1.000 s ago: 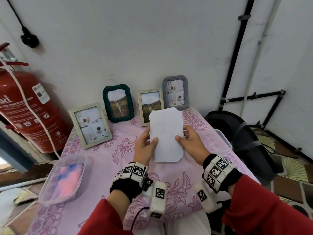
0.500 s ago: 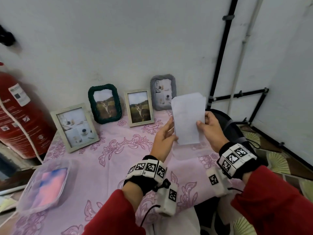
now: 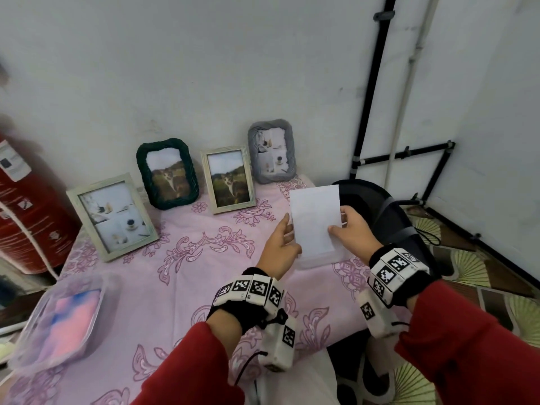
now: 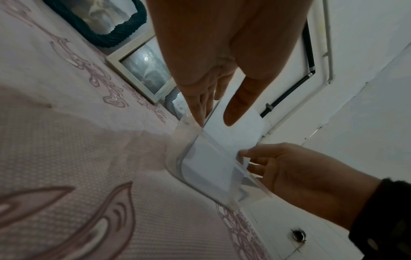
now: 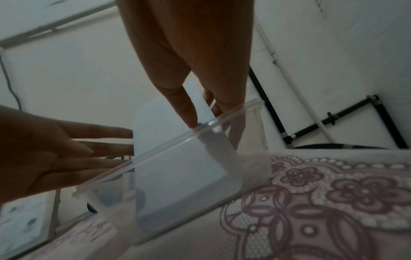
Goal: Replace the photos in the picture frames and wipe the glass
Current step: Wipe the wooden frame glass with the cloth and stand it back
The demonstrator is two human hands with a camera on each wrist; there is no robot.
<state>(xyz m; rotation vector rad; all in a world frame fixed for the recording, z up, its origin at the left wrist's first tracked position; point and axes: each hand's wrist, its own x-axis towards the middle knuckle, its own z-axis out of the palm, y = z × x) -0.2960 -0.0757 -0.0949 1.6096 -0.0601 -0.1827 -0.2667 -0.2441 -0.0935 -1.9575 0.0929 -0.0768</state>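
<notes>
A: What do the hands do?
B: The right hand pinches the white photo over the clear box at two o'clock on the worktop. The left hand has flat, open fingers beside it.
A: Next?
B: Probably drop it in, then pick a frame at twelve o'clock.

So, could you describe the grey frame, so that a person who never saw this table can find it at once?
Look at the table with the pink flowered cloth against the white wall, where four picture frames stand in a row. The grey frame is at the right end, next to a pale wooden frame with a cat photo. It alone has a soft, ribbed grey border with rounded corners.
</notes>
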